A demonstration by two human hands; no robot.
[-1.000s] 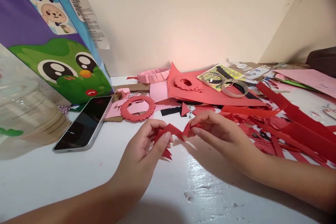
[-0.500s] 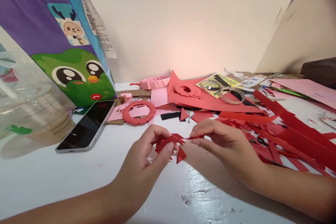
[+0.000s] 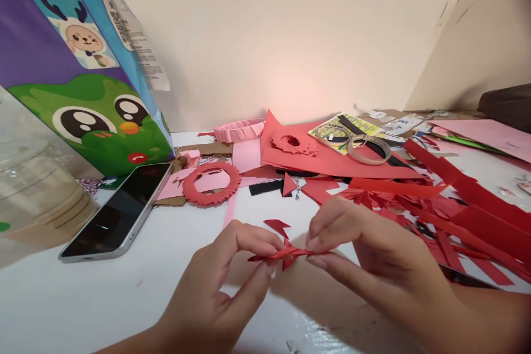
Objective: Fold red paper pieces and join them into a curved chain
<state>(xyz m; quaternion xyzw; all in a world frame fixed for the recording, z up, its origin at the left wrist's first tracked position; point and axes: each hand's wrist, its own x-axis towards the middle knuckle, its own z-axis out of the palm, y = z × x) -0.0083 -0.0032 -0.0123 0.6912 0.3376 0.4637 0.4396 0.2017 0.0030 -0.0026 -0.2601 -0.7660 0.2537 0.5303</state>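
Between the fingertips of my left hand (image 3: 226, 274) is a small piece made of folded red paper strips (image 3: 287, 253), held almost edge-on. My right hand (image 3: 373, 249) pinches the other end of the same red paper between thumb and fingers. Both hands are closed on it, just above the white table. A pointed red paper scrap (image 3: 277, 227) lies right behind the work. Farther left sits a finished-looking ring of folded red paper (image 3: 191, 191), apart from my hands. The exact folds under my fingertips are hidden.
A phone (image 3: 116, 213), a plastic cup (image 3: 41, 193) and a purple and green paper bag (image 3: 83, 116) stand at left. Rolls of tape (image 3: 369, 159) rest on a red sheet (image 3: 286, 163). Red paper strips (image 3: 489, 227) heap up at right; a pink pleated ring (image 3: 238, 131) is behind.
My right hand's red paper has met the piece in my left hand, which has turned edge-on. Both hands have come slightly lower. A red scrap now shows behind them; the view has shifted right.
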